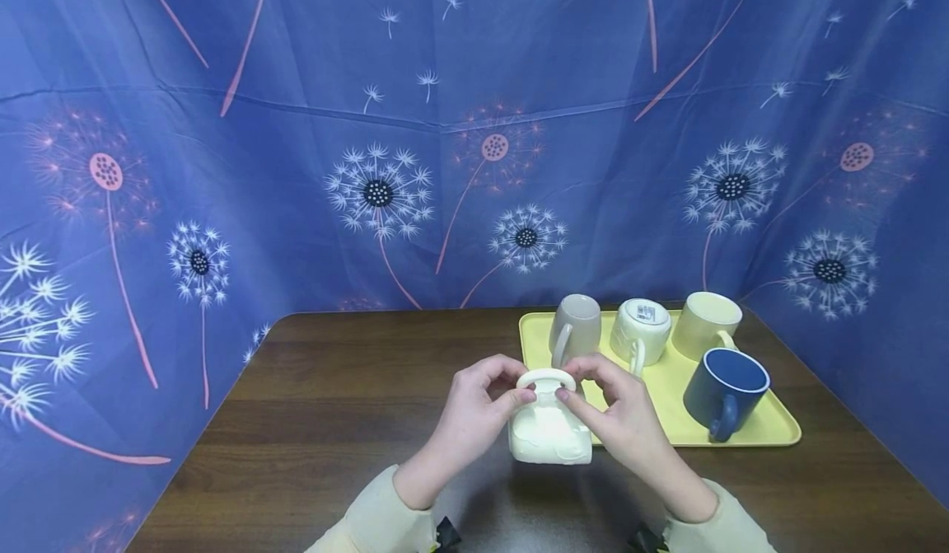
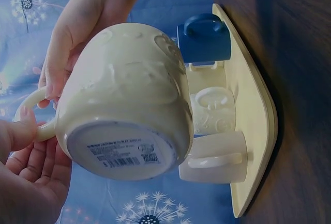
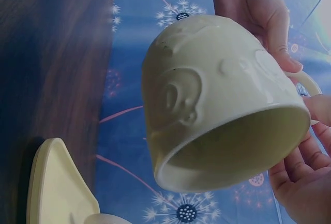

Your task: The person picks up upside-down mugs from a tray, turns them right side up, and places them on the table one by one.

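Observation:
A cream mug [image 1: 551, 438] with raised relief shapes hangs over the table, its handle [image 1: 546, 378] uppermost in the head view. My left hand [image 1: 478, 405] pinches the handle from one side, and my right hand [image 1: 619, 409] pinches it from the other. In the left wrist view, the mug's base [image 2: 121, 150] shows a printed label with a barcode. The right wrist view looks into its open mouth [image 3: 235, 149], where I see nothing inside. Parts of the handle are covered by fingers.
Behind the right hand lies a yellow tray [image 1: 670, 405]. On it stand a grey mug [image 1: 582, 322], an upside-down white mug [image 1: 638, 343] with a base label, a cream-yellow mug [image 1: 704, 330] and a navy mug [image 1: 719, 400]. The brown wooden table [image 1: 334, 421] extends left; a blue curtain [image 1: 296, 166] hangs behind.

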`<control>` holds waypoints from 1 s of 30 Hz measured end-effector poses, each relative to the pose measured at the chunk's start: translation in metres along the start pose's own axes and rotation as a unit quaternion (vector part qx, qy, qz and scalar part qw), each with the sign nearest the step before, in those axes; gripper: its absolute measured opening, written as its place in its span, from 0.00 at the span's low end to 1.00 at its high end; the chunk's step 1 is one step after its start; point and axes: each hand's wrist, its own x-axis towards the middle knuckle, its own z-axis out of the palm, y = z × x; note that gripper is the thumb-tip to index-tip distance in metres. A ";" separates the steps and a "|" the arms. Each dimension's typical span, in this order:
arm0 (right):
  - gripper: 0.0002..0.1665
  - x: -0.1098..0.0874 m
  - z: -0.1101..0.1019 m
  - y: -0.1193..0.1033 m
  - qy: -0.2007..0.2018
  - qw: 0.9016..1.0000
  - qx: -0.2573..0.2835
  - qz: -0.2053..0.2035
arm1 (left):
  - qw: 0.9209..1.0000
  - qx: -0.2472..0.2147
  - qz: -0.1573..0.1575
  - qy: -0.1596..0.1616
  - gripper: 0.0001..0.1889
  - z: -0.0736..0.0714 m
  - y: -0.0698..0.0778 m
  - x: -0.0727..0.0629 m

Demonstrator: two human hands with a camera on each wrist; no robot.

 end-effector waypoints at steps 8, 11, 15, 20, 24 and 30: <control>0.19 0.003 -0.002 -0.006 -0.009 0.999 -0.029 0.015 | 1.000 -0.007 -0.002 -0.014 0.08 -0.002 0.000 0.000; 0.18 0.005 -0.003 -0.008 -0.012 0.999 -0.040 0.026 | 1.000 -0.002 -0.003 -0.017 0.08 -0.003 0.000 0.000; 0.17 0.007 -0.004 -0.009 -0.010 0.999 -0.028 0.044 | 1.000 0.003 -0.006 -0.018 0.08 -0.004 -0.001 -0.001; 0.16 0.009 -0.005 -0.009 -0.014 0.998 -0.008 0.069 | 1.000 -0.003 -0.014 -0.028 0.08 -0.005 -0.002 -0.001; 0.15 0.010 -0.006 -0.009 -0.022 0.997 -0.015 0.071 | 0.999 -0.014 -0.025 -0.046 0.08 -0.008 -0.001 -0.001; 0.14 0.013 -0.009 -0.009 -0.041 0.996 -0.031 0.078 | 0.994 -0.034 -0.046 -0.094 0.10 -0.014 0.005 0.000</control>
